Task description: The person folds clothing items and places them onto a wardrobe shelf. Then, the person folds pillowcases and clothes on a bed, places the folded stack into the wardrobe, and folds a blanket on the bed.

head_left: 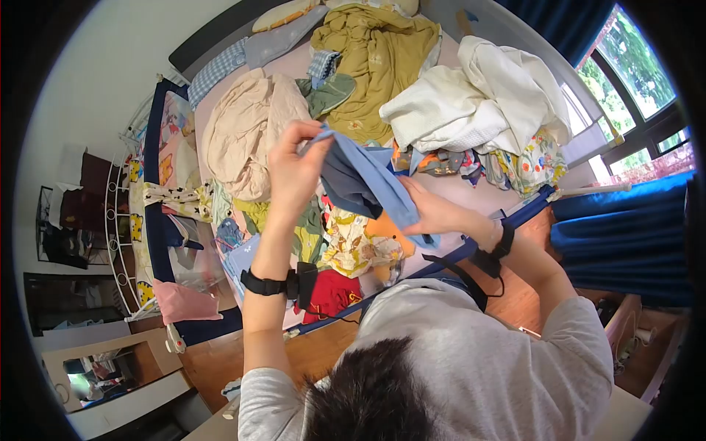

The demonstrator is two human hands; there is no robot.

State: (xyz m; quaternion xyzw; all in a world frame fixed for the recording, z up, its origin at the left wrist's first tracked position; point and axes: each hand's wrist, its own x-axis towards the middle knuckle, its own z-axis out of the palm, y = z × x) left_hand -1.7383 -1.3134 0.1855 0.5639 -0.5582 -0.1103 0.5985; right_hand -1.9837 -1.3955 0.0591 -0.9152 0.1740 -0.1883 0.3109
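Observation:
A blue garment (375, 176) with a darker grey-blue part is stretched between my two hands above the bed (507, 197). My left hand (298, 158) pinches its upper left corner between thumb and fingers. The lower right side of the cloth is gripped by my right hand (434, 209). Beneath it lie a white and yellow patterned cloth (357, 246), a red garment (331, 294) and green clothing (309, 235). A folded light blue item (243, 259) rests left of my left forearm. Both wrists wear black straps.
Further back on the bed are a cream blanket (239, 140), an olive quilt (379, 59) and a white blanket (478, 99). A navy bed rail (154, 176) runs along the left, with a pink cloth (186, 300) at its lower end. Blue curtains (625, 239) hang at right.

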